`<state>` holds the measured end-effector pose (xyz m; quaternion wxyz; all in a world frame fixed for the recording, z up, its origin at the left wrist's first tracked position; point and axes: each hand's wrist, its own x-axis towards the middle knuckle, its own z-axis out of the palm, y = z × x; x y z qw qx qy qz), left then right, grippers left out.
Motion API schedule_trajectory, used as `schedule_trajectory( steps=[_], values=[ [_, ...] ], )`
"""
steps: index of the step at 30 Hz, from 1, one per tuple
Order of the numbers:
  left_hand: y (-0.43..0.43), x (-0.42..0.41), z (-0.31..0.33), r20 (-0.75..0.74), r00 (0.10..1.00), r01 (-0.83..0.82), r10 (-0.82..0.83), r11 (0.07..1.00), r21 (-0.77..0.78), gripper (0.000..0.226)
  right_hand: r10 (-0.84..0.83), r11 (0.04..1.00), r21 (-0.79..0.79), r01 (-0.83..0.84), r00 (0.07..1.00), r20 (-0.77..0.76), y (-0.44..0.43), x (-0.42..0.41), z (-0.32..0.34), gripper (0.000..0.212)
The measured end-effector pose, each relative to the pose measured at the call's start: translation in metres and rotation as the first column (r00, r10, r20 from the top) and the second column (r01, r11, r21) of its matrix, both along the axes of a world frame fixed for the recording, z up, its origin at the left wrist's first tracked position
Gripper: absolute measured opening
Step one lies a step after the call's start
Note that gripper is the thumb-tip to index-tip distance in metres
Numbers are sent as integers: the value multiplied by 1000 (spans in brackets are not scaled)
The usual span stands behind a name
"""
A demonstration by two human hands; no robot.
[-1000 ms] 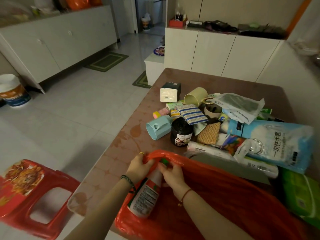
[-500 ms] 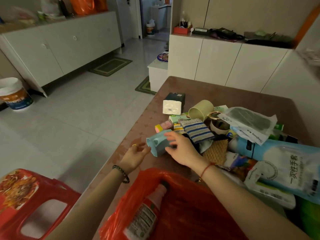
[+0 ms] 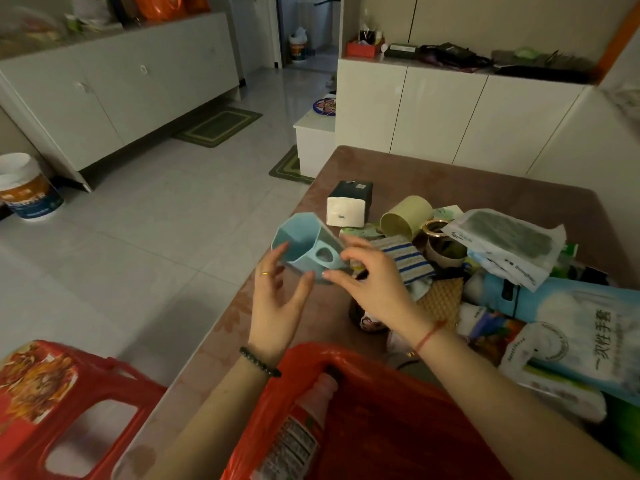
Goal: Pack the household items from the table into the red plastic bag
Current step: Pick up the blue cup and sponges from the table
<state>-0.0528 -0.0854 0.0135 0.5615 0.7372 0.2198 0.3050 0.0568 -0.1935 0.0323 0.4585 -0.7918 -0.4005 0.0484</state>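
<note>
Nearest the viewer, the red plastic bag (image 3: 398, 420) sits open at the near edge of the bench (image 3: 450, 171), and a bottle (image 3: 301, 427) with a printed label lies inside it, its neck pointing up toward the bag's rim. Left of the bag, off the bench, stands a red stool (image 3: 69, 410) on the tiled floor. Just beyond the bag, both hands are raised over the bench around a light blue cup (image 3: 304, 251): the right hand (image 3: 370, 282) has its grip closed on the cup, fingers pinching it near the handle, while the left hand (image 3: 277, 299), with a ring on one finger and a dark bead bracelet at the wrist, is spread open against the cup's side and rim, fingertips touching but not clasped. The cup is tilted with its mouth toward the upper left. Beyond the bag and to its right lies the pile of items: a large blue-and-white glove pack (image 3: 571, 327), a striped cloth (image 3: 405, 258), a waffle-patterned brown pad (image 3: 443, 299), and a dark jar (image 3: 363, 317) partly hidden under the right wrist. Farther from the bag are a pale yellow-green cup (image 3: 405, 216) on its side, a white and dark box (image 3: 348, 207), and a clear packet (image 3: 509, 237) with a dark insert.
</note>
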Motion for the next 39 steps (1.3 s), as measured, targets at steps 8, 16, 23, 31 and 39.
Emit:
schedule_trajectory(
  steps=[8,16,23,31,39],
  values=[
    [-79,-69,-9,8,934,346,-358,898,-273,71,-8,857,258,447,510,-860,-107,-119,-27,22],
    [-108,-106,-56,-714,641,571,-282,797,197,91,-295,911,-185,368,273,-916,-139,-165,-95,5],
    [-105,-74,-58,-798,577,565,-176,791,235,81,-203,957,-128,259,292,-935,-123,-135,-98,36],
    [-77,-55,-27,-607,778,427,-163,846,320,54,-284,886,-462,-36,746,-602,-140,-60,-24,18],
    [-42,75,-10,-394,877,258,-276,961,-98,47,-376,857,-194,477,322,-869,-60,61,-25,39]
  ],
)
